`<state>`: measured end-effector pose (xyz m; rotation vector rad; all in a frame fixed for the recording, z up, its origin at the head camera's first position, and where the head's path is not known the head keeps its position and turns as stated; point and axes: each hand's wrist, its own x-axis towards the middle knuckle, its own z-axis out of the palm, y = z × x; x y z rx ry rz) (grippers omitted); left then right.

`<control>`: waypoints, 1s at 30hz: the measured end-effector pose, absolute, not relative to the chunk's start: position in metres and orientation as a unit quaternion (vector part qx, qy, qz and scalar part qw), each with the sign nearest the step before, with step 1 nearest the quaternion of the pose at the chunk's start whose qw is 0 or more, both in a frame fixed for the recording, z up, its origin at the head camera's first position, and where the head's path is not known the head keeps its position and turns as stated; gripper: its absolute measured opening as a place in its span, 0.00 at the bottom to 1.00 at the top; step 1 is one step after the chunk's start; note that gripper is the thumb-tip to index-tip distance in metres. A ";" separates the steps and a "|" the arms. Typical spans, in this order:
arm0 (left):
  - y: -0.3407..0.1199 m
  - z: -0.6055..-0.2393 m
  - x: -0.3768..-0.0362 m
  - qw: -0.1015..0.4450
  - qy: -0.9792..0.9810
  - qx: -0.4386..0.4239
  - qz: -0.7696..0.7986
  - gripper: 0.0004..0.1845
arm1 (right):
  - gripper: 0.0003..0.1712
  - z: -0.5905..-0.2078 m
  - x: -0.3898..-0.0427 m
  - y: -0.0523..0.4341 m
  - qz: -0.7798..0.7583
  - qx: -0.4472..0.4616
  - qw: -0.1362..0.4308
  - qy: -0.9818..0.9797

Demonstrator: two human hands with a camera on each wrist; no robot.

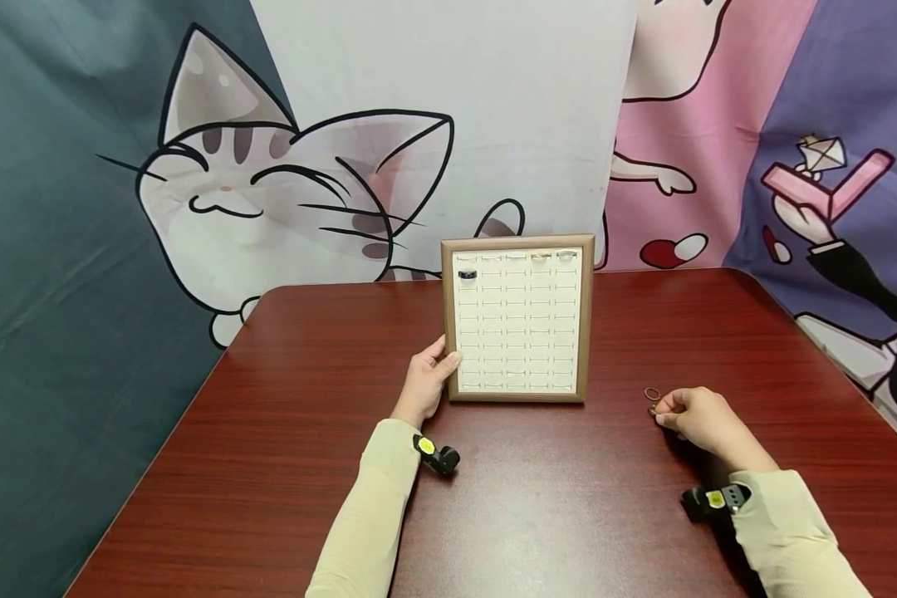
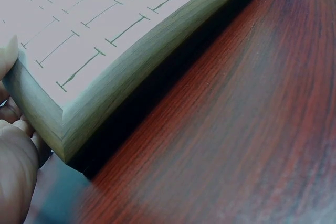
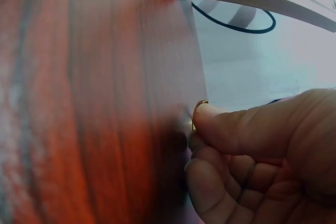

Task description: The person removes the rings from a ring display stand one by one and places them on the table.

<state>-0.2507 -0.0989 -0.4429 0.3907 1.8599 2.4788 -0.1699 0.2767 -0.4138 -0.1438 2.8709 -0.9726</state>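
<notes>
From the head camera, my left hand (image 1: pixel 424 384) grips the left edge of the wooden-framed ring board (image 1: pixel 518 319), which stands near the middle of the table (image 1: pixel 284 432) towards its far edge. My right hand (image 1: pixel 698 419) rests near the right edge, fingers curled, pinching a small gold ring (image 1: pixel 652 410); another ring (image 1: pixel 652 393) lies just beside it.

At my left wrist, my fingers (image 2: pixel 13 150) clasp the board's frame corner (image 2: pixel 58 124).

At my right wrist, thumb and fingers (image 3: pixel 231 129) pinch the gold ring (image 3: pixel 197 109) just above the tabletop.
</notes>
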 end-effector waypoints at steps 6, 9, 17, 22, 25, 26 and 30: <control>-0.099 -0.443 -0.251 0.008 0.598 0.125 0.792 0.27 | 0.04 -0.412 -0.171 0.276 -0.313 -0.053 0.059 0.946; -0.099 -0.443 -0.251 0.006 0.598 0.128 0.791 0.27 | 0.04 -0.412 -0.171 0.276 -0.311 -0.055 0.061 0.947; -0.100 -0.443 -0.252 0.005 0.601 0.127 0.789 0.27 | 0.04 -0.412 -0.172 0.275 -0.299 -0.057 0.059 0.951; -0.100 -0.442 -0.251 0.002 0.601 0.130 0.788 0.27 | 0.05 -0.411 -0.173 0.275 -0.290 -0.055 0.054 0.954; -0.099 -0.442 -0.251 0.002 0.602 0.129 0.788 0.27 | 0.05 -0.411 -0.173 0.274 -0.289 -0.052 0.054 0.954; -0.100 -0.442 -0.251 0.002 0.601 0.127 0.789 0.27 | 0.05 -0.411 -0.173 0.274 -0.289 -0.051 0.054 0.955; -0.100 -0.442 -0.251 0.002 0.601 0.127 0.789 0.27 | 0.05 -0.411 -0.173 0.274 -0.290 -0.046 0.058 0.954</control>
